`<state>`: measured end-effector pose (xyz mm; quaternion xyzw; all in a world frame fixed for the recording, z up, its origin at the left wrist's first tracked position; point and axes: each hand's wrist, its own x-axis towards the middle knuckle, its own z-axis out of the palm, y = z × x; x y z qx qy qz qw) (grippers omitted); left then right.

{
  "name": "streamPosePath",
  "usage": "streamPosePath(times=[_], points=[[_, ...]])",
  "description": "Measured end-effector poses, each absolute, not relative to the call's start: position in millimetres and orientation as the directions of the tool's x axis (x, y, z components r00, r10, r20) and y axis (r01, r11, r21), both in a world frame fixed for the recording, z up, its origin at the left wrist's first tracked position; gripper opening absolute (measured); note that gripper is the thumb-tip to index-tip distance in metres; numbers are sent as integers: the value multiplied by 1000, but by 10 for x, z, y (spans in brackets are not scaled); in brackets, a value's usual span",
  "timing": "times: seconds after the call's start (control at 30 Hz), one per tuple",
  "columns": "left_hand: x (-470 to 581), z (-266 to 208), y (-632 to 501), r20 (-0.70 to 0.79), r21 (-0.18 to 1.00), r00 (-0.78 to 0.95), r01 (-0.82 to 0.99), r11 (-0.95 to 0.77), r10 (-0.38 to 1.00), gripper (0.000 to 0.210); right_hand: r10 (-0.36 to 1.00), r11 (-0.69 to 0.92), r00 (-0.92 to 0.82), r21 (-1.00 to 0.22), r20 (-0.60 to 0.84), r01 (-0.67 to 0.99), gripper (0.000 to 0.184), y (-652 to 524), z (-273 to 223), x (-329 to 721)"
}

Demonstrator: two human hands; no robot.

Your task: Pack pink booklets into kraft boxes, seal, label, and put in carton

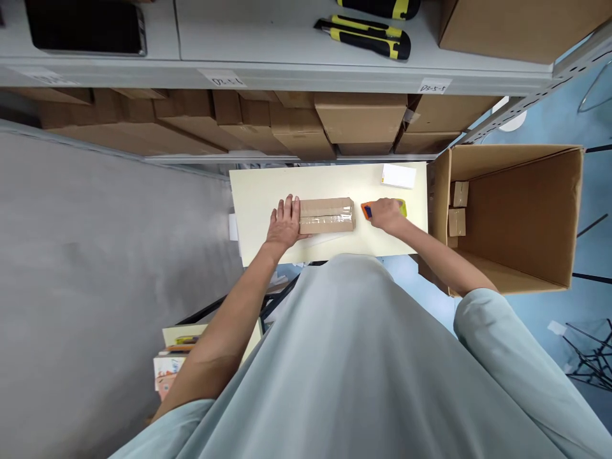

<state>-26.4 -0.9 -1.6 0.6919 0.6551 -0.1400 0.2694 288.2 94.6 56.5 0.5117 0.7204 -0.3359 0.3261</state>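
A small, flat cardboard box point(327, 207) lies on the cream tabletop point(258, 188), with shiny clear tape along its middle. At its left end is my left hand point(285, 224), fingers stretched forward and thumb along the near edge, holding the box between them. Just off the box's right end, my right hand point(385, 214) is closed around a tape dispenser point(403, 207). Only its orange and blue front and yellow-green back show past my fingers. A white sheet lies partly under the box. Beyond my right hand rests a small white box point(398, 176).
A large open carton point(521, 223) with small boxes inside stands right of the table. Ahead, a grey shelf point(248, 32) bears a black phone point(86, 25) and utility knives point(366, 36). Below it sit several cardboard boxes point(361, 118). A grey wall point(95, 255) borders the left.
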Motion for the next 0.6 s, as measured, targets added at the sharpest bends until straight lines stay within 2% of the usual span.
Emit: streamPosePath(times=[0.1,0.2,0.3,0.4,0.47,0.6], points=[[-263,-1,0,-543,187,107,982,-4,833,138,610,188,-122,-7,-783,982,32,777,460,2976],[-201,28,-8,-535,193,107,981,-2,838,139,611,103,-76,-17,-788,995,36,630,466,3171],[-11,111,-41,-481,275,183,960,-50,857,141,631,81,-97,-59,-770,995,39,530,611,3314],[272,303,-53,-326,419,356,885,-203,876,133,682,83,-115,-80,-722,993,39,526,891,3302],[443,504,-17,-186,476,454,818,-324,871,129,736,91,-132,-97,-664,991,39,584,1148,3210],[559,1015,168,62,458,553,724,-516,831,124,801,160,-219,-153,-557,975,47,795,1744,2896]])
